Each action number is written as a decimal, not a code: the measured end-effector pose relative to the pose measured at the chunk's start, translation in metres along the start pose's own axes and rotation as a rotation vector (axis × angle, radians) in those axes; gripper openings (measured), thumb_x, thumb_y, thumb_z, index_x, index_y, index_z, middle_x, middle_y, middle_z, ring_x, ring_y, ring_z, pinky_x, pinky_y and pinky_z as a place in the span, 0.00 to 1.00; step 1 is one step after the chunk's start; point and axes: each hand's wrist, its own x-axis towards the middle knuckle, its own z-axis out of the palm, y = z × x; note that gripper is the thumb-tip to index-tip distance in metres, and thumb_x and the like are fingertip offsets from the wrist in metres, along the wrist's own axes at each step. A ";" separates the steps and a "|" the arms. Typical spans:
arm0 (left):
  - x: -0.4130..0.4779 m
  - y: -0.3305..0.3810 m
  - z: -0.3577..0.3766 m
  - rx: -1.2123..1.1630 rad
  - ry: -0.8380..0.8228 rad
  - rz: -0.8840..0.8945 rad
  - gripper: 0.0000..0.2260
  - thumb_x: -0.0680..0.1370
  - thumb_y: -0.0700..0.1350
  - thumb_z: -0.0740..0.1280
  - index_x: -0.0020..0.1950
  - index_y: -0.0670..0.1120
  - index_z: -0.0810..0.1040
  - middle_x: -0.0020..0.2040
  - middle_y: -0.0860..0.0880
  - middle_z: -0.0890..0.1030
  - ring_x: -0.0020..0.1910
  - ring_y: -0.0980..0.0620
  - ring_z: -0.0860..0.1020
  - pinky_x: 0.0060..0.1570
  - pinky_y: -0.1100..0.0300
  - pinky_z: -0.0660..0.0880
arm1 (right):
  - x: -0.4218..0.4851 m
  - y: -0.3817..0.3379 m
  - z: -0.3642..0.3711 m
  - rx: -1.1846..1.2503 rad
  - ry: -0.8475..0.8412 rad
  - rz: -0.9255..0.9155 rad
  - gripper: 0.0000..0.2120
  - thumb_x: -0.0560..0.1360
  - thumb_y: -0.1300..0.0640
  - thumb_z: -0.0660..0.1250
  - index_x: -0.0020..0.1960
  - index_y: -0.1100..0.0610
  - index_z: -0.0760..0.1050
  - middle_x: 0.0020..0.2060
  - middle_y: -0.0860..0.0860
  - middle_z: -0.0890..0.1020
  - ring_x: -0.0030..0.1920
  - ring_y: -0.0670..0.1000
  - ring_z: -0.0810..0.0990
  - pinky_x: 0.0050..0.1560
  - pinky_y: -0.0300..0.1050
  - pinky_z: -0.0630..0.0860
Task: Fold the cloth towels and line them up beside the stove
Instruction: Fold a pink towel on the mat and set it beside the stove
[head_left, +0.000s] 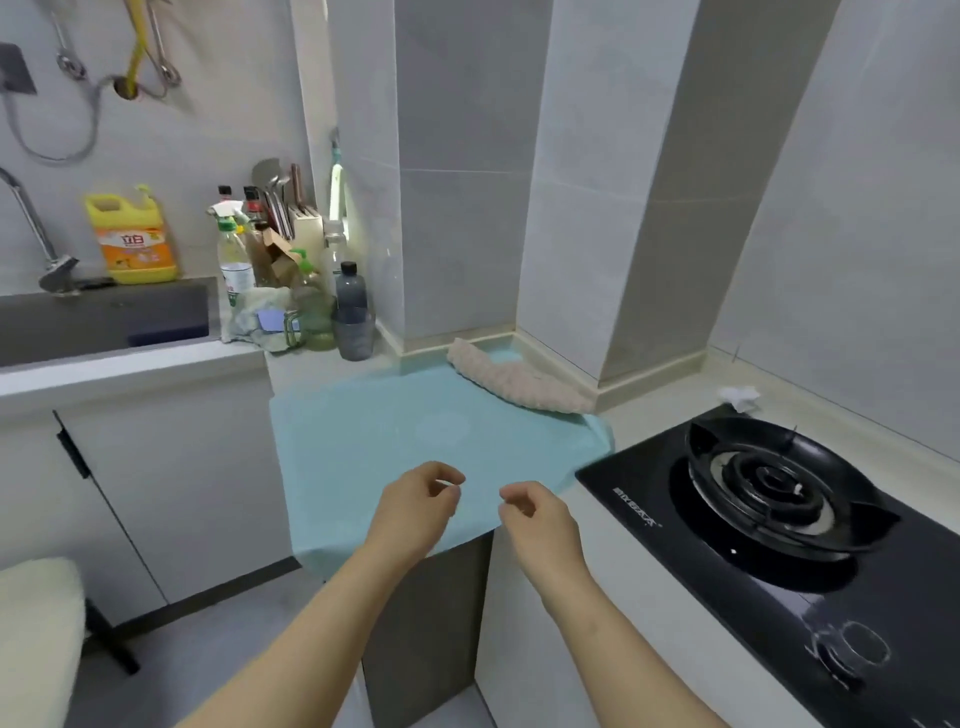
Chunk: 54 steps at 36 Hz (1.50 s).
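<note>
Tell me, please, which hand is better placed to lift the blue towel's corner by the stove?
Right hand: it hovers at the stove side of the blue towel; the left hand is farther.

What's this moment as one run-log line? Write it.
blue towel: spread flat, overhangs counter edge | pink towel: bunched at its far side | left hand, right hand: over near edge, holding nothing
</note>
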 end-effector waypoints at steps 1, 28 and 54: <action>0.022 0.000 0.002 -0.003 -0.001 -0.003 0.07 0.77 0.43 0.60 0.50 0.53 0.75 0.47 0.50 0.81 0.48 0.50 0.80 0.40 0.60 0.73 | 0.025 0.000 0.002 0.003 -0.002 0.005 0.12 0.78 0.60 0.59 0.59 0.54 0.73 0.53 0.45 0.75 0.53 0.44 0.72 0.51 0.36 0.67; 0.411 -0.029 0.016 0.434 -0.519 0.577 0.23 0.77 0.42 0.60 0.72 0.51 0.61 0.76 0.56 0.54 0.68 0.52 0.66 0.55 0.57 0.72 | 0.332 0.000 0.094 -0.534 0.452 0.335 0.29 0.76 0.55 0.60 0.75 0.51 0.54 0.67 0.53 0.68 0.66 0.57 0.67 0.63 0.48 0.65; 0.416 -0.131 -0.023 0.229 -0.173 1.328 0.14 0.72 0.52 0.60 0.31 0.48 0.79 0.37 0.55 0.80 0.46 0.52 0.69 0.45 0.59 0.60 | 0.276 0.011 0.222 -0.669 1.095 0.200 0.10 0.60 0.57 0.59 0.37 0.53 0.78 0.36 0.45 0.68 0.38 0.50 0.65 0.38 0.44 0.65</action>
